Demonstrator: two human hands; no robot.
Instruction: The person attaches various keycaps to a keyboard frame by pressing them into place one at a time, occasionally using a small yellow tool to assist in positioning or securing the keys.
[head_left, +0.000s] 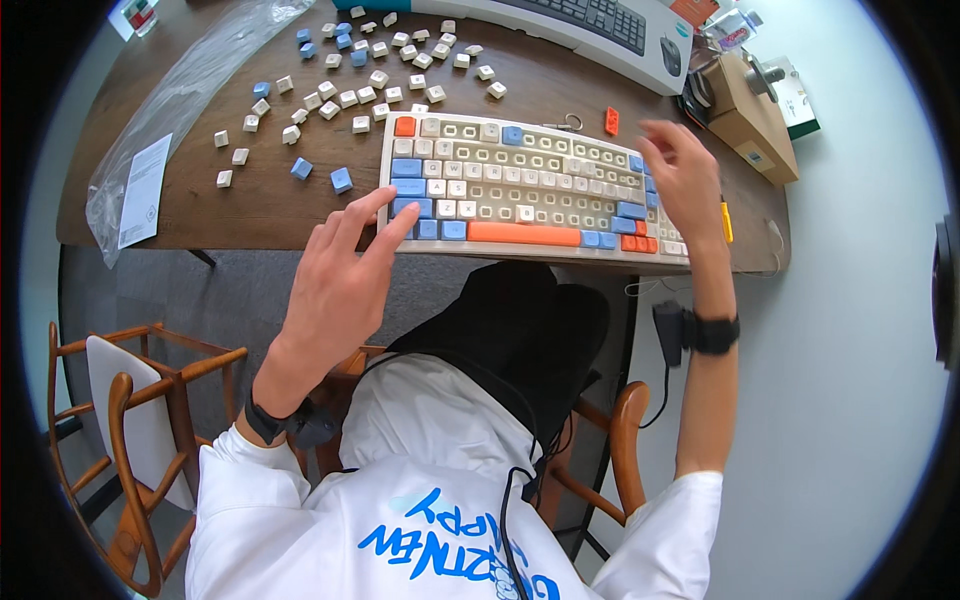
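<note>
At the far left of the brown table [230, 215] lay a clear plastic bag [190, 80] with a white printed sheet [145, 190] on its lower end. Just right of it, loose keycaps [345, 60] in white and blue were scattered across the wood, well apart from one another.

The left hand [335, 280] reached up from the near edge, its fingers spread and its grip open, holding nothing; two fingertips rested on the blue keys at the lower-left corner of the keyboard [520, 190].

That keyboard sat flat near the table's front edge, many of its sockets bare, with a long orange spacebar [522, 234] along its bottom row. Above its top edge lay a small wire keycap puller [568, 123] and a loose orange keycap [611, 121].

The right hand [685, 180] hovered over the keyboard's right end, fingers loosely curled downward and the grip empty; whether the fingertips touched the keys I could not tell. Beyond, a second, white keyboard [590, 25] and a brown cardboard box [750, 115] stood.
</note>
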